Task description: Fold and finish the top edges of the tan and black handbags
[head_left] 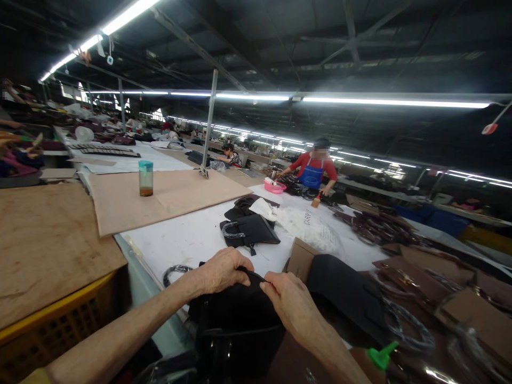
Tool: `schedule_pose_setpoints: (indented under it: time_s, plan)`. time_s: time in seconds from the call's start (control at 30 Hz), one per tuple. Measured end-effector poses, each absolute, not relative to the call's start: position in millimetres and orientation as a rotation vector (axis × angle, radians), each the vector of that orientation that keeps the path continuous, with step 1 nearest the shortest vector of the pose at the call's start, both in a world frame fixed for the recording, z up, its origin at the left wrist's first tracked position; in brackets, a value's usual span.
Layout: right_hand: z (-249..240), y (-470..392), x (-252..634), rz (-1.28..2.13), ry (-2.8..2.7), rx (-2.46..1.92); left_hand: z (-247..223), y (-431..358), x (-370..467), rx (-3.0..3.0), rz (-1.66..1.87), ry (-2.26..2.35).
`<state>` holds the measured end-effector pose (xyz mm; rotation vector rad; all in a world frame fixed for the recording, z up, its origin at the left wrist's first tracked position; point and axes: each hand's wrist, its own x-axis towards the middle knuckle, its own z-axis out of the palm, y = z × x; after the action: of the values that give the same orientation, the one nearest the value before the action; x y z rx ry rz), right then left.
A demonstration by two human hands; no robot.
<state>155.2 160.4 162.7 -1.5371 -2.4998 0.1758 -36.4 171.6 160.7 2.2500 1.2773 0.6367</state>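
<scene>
A black handbag is in front of me at the table's near edge, its dark opening facing up. My left hand pinches the bag's rim, thumb against the inside. Close beside it on the same rim, my right hand is closed with thumb and forefinger on the edge. One plastic-wrapped handle stands out past my left wrist. Beyond my hands lies another black bag with a wrapped handle and a small tassel. Right of my right hand rests a larger black bag beside brown cardboard.
Brown bags are heaped at the right, near a bottle's green nozzle. A white plastic sack lies mid-table. On a tan board stands a teal-lidded bottle. A yellow crate is at left. Across the table stands a co-worker.
</scene>
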Motion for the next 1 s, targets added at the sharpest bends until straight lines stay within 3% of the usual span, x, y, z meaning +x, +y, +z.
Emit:
schedule_pose_setpoints:
  time_s: [0.4,0.63,0.83,1.0]
  plan:
    - [167.0,158.8,149.3,0.115,-2.540,-1.537,159.0,171.9,-32.5,2.085,0.659,1.428]
    - [176.8,163.7,136.4,0.347,-2.509,-1.478,161.0,168.8,-25.3,2.010,0.662,1.464]
    - [169.9,167.2,139.4,0.273,-2.478,-1.496,161.1,156.8,-51.2,2.118,0.625,1.533]
    - [167.9,167.2,142.6,0.289,-2.478,-1.480,147.5,149.2,-74.2,1.776,0.707,1.394]
